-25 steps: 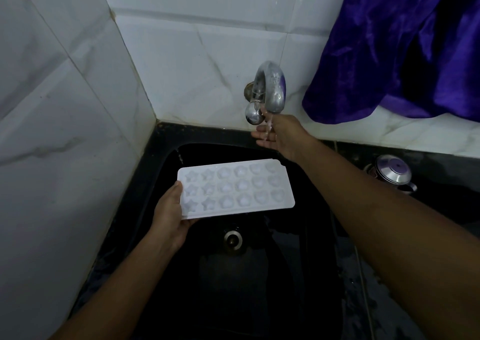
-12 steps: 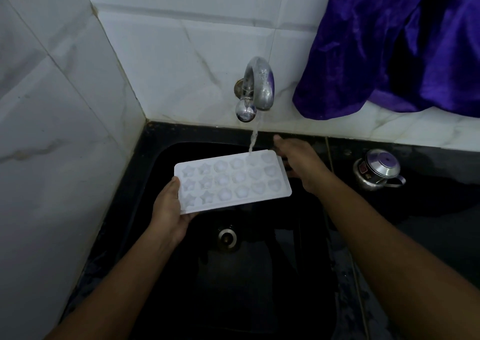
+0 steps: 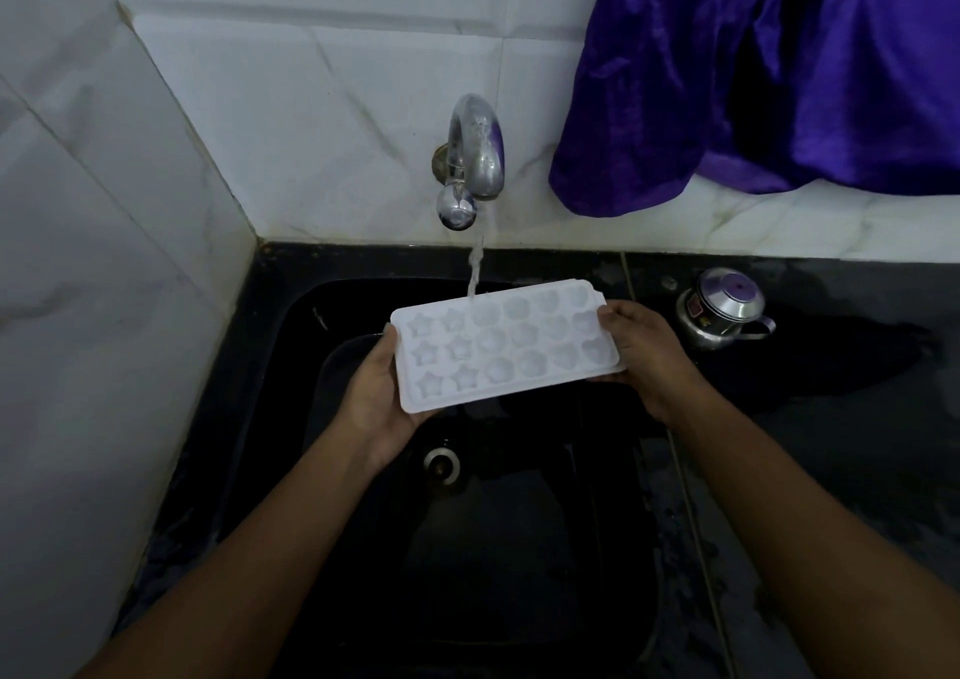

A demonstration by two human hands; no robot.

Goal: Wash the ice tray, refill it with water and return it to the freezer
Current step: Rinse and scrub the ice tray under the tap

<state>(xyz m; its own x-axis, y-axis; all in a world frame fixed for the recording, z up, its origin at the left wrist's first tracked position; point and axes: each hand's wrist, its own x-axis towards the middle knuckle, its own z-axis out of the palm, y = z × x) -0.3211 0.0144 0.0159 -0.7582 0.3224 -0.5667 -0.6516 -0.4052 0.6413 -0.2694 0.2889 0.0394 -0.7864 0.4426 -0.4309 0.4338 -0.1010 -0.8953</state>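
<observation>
Head view: we've got the tray (image 3: 506, 348) under the running tap (image 3: 475, 156).
Left hand (image 3: 376, 392) and right hand (image 3: 644, 348) each grip an end.

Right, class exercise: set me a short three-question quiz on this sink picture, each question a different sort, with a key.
1. True or false: water from the tap falls onto the tray.
2. How is the tray held? A. On a shelf. B. A hand gripping each end. C. Hung from a hook.
3. Fill in: the pot stands on the counter to the ___ of the sink.
Key: 1 true. 2 B: the left hand and right hand grip its ends. 3 right.
</observation>
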